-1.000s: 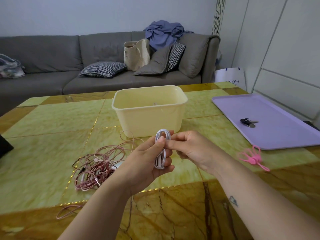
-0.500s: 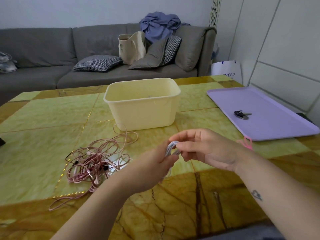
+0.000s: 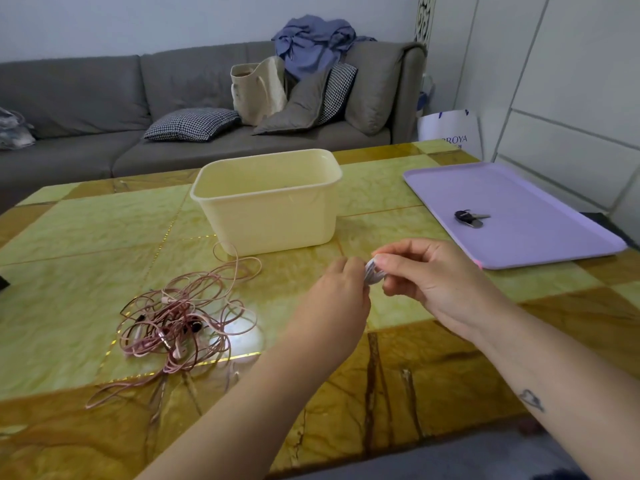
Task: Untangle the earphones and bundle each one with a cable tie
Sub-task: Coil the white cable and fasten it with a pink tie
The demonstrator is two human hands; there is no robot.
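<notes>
A coiled white earphone cable (image 3: 373, 274) is held between both hands above the table, in front of the cream tub. My left hand (image 3: 334, 296) grips its lower part, and most of the coil is hidden behind those fingers. My right hand (image 3: 429, 278) pinches the coil's upper end with thumb and forefinger. A tangled heap of pink earphone cables (image 3: 180, 320) lies on the table to the left of my left forearm. Only a sliver of the pink cable ties (image 3: 479, 264) shows past my right hand, at the tray's near corner.
A cream plastic tub (image 3: 266, 202) stands at the middle of the green and brown marble table (image 3: 86, 237). A lilac tray (image 3: 540, 202) with a set of keys (image 3: 469, 218) lies at the right. A grey sofa (image 3: 104, 98) with cushions stands behind.
Both hands have lowered the white coil from upright in front of the tub to closer to the table, and it is now more hidden in my left hand. My right hand now covers the pink ties.
</notes>
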